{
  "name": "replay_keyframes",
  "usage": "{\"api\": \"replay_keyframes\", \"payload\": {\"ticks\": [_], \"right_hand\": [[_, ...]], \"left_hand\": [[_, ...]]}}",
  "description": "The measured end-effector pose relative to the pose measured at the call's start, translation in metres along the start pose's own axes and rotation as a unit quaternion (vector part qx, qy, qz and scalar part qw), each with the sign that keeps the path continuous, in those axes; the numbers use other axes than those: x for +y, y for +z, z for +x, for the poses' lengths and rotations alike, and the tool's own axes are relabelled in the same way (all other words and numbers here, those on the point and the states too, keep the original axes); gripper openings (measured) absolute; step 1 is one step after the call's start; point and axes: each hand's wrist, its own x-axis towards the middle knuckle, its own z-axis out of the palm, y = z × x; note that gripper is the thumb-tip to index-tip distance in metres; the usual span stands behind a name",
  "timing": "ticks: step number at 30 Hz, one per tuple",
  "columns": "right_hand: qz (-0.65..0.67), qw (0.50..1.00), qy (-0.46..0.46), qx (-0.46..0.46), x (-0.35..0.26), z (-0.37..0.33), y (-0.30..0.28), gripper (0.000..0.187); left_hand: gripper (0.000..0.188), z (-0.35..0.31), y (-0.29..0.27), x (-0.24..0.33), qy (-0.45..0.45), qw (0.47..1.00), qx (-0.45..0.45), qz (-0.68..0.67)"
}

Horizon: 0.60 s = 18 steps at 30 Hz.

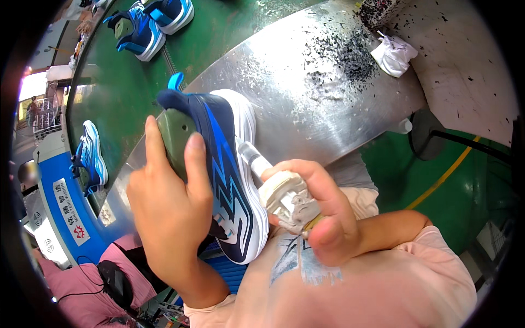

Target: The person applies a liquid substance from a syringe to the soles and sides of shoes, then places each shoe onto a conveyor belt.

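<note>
A navy and blue sneaker [220, 147] with a white sole is tilted over the metal table's near edge. A green shoe last [176, 134] fills its opening. My left hand [169, 210] grips it at the heel, fingers and thumb on the last. In my right hand [328, 213] is a syringe [253, 157] with a clear barrel, its back end caked in whitish residue. The syringe's tip meets the sneaker's side near the line between upper and white midsole; exact contact is too small to tell. Part of the sneaker's forefoot lies behind my left wrist.
Black crumbs [344, 60] litter the metal table [273, 71], and a crumpled white cloth [394, 54] lies at its right end. Beyond runs a green conveyor [219, 33] carrying more sneakers [139, 33]. Another sneaker [90, 156] stands at left, near a person in pink [120, 262].
</note>
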Motion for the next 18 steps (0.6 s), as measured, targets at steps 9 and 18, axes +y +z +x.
{"api": "replay_keyframes", "payload": {"ticks": [9,18], "right_hand": [[0.335,0.931,0.129,0.066,-0.020,0.030,-0.071,0.057],[0.044,0.901,0.380,-0.203,-0.012,0.148,0.008,0.049]], "left_hand": [[0.045,-0.019,0.025,-0.004,0.149,0.980,0.116,-0.069],[0.034,-0.056,0.047,-0.098,0.302,0.927,0.199,-0.099]]}}
